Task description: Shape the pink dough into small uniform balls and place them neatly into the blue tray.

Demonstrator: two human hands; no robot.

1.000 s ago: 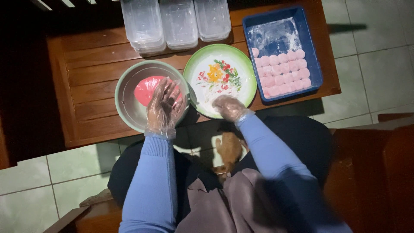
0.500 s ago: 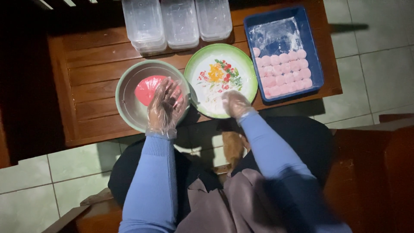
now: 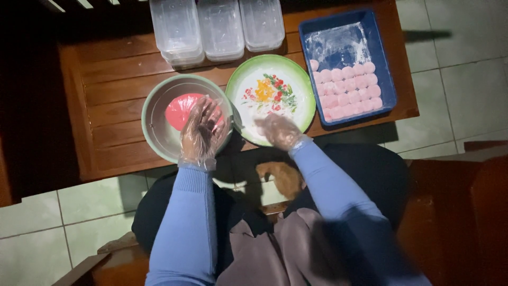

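My left hand (image 3: 200,130), in a thin clear plastic glove, rests with fingers loosely spread on a soft pink lump of dough (image 3: 182,110) inside a round metal bowl with a green rim (image 3: 153,124) on the wooden table. The dough looks light, pliable and probably sticky, best pinched off at its near edge. My gloved right hand (image 3: 279,131) hovers over the flowered green-rimmed plate (image 3: 272,95), blurred; I cannot tell whether it holds anything.
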